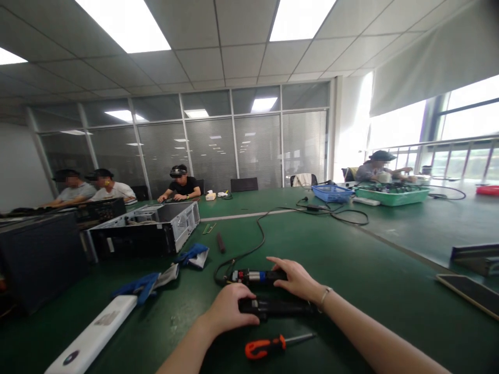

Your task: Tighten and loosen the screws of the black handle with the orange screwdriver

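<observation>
An opened electric screwdriver (255, 276), its silver motor, blue band and wired end bare, lies on the green table with a cable at its left. My right hand (297, 279) is around its black right end, thumb and fingers on either side. Nearer to me lies a long black casing part (280, 307). The left end of that part is between the thumb and fingers of my left hand (230, 307). In front of both hands rests an orange and black screwdriver (267, 347), its shaft pointing right. My right wrist hides part of the casing's far end.
Blue and grey gloves (146, 284) and a long white box (97, 332) lie at left, before an open computer case (150, 228). A black cable (262, 234) runs back toward blue (332, 194) and green baskets (401, 196). Several people sit around the tables.
</observation>
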Demonstrator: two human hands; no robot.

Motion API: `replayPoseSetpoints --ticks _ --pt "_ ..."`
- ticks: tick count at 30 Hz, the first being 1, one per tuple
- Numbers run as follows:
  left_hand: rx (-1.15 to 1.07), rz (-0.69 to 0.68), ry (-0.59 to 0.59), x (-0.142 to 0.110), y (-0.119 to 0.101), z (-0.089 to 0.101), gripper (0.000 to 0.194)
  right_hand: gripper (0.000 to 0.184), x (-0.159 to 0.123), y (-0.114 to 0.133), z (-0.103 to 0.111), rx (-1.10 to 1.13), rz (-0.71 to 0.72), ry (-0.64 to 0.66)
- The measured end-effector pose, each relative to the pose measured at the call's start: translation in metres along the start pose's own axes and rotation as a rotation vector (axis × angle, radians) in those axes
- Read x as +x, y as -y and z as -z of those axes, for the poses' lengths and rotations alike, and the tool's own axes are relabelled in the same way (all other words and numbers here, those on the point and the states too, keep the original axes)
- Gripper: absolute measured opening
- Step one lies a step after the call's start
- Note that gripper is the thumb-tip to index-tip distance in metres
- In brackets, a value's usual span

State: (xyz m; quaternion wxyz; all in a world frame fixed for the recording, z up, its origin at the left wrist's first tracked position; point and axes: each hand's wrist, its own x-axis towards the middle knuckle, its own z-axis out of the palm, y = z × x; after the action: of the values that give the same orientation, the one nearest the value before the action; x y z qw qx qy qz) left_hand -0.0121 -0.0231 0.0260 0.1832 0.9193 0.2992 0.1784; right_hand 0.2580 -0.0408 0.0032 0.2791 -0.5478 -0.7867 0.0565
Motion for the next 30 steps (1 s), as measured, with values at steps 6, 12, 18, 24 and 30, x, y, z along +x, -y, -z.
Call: replayPoseSetpoints --ticks 6,12,18,24,30 --pt "0.104 -0.072 0.061 -0.001 -0.011 0.004 0.053 0.072 -0.011 0.011 0.015 0.118 0.056 0.078" --pt "0.149 -0.189 0.044 -0.003 -0.015 0.002 0.047 0.072 -0.02 -0.001 0.021 0.095 0.033 0.049" --pt "0.151 -0.185 -0.024 -0.002 -0.008 -0.002 0.046 0.062 -0.024 -0.003 0.023 0.064 0.026 -0.073" --pt "0.134 -0.239 -0.17 -0.002 -0.013 0.0 0.05 0.038 -0.037 0.017 0.039 0.168 0.064 -0.108" --pt "0.18 -0.329 -0.361 -0.002 -0.016 0.008 0.041 0.059 -0.044 0.031 0.044 0.135 0.142 0.056"
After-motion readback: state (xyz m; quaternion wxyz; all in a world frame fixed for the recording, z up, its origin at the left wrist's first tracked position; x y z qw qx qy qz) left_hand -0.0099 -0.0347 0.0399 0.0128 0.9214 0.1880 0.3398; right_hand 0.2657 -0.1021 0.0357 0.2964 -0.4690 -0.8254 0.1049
